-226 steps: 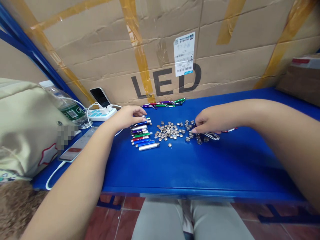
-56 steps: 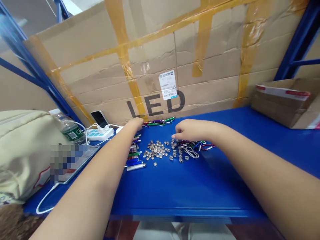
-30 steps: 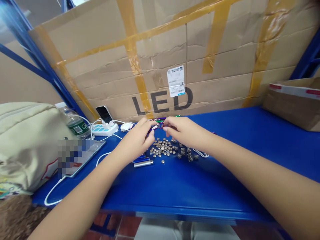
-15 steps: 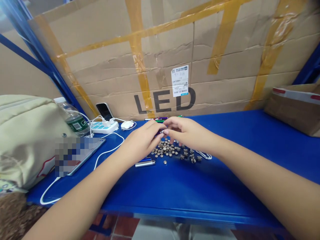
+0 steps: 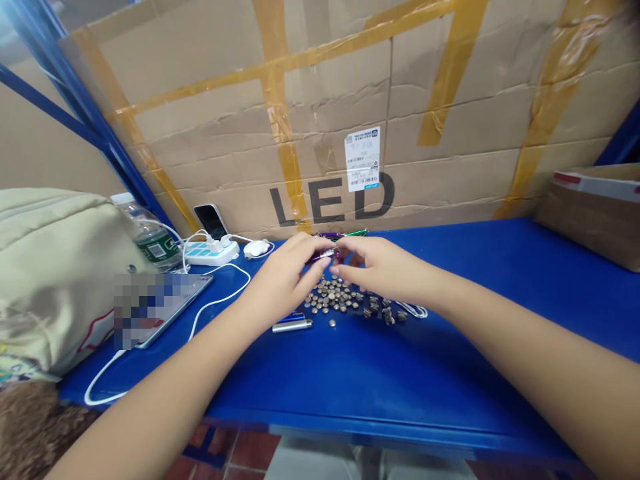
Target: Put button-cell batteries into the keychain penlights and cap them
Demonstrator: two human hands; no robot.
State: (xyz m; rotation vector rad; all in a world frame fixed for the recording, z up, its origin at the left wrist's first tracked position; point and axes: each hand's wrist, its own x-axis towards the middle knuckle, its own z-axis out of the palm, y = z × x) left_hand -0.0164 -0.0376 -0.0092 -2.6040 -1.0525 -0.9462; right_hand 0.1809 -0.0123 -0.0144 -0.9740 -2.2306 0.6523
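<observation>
My left hand and my right hand meet above the table, holding a small purple metal keychain torch between them. The left fingers wrap its body, and the right fingertips pinch its far end. Just below lies a loose heap of silver button cells. A silver torch tube and a blue one lie near my left wrist. Behind my hands is a short row of coloured torches. White carabiners show past the heap, partly under my right wrist.
The blue shelf top has a front edge below my forearms. At the left are a power strip, white cables, a phone, a water bottle, a tablet and a beige bag. A large taped carton stands behind.
My hands have come together from opposite sides of the heap and now hold the purple torch. The row of torches beside the heap has gone from view, leaving only two tubes.
</observation>
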